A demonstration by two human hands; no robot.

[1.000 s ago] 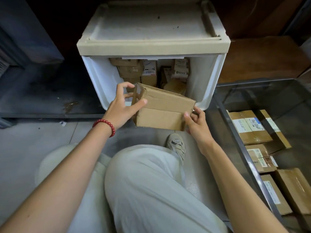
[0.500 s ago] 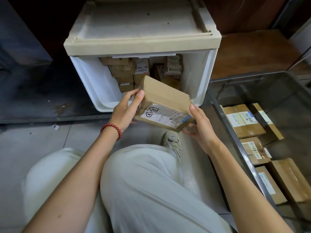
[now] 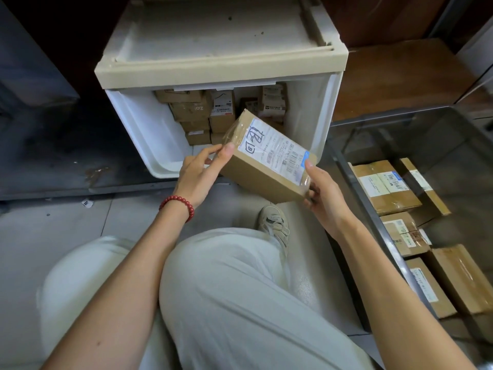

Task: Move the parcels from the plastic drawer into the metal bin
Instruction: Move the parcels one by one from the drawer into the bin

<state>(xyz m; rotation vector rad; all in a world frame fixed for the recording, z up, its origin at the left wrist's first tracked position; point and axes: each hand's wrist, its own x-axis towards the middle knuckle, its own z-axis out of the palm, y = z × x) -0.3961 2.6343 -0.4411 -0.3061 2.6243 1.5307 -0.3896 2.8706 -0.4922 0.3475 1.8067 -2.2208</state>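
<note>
Cardboard, stiff and square-edged: the cardboard parcel (image 3: 266,161) looks small and probably light, rigid enough to be carried by its ends without sagging. Glossy tape over the printed label could be slick, so the bare board of the sides and corners is likely the surer hold.

It is held in the air, label side up and tilted, in front of the open plastic drawer (image 3: 138,124) and to the left of the metal bin (image 3: 369,209). The left hand (image 3: 198,172) pinches its near-left corner, thumb on the top edge and fingers beneath. The right hand (image 3: 322,193) clamps the right end, thumb on the label corner and fingers curled round below. Both forearms reach forward over a raised knee.

More boxes (image 3: 194,108) are stacked at the far end of the drawer; several labelled parcels (image 3: 386,185) lie in the bin.
</note>
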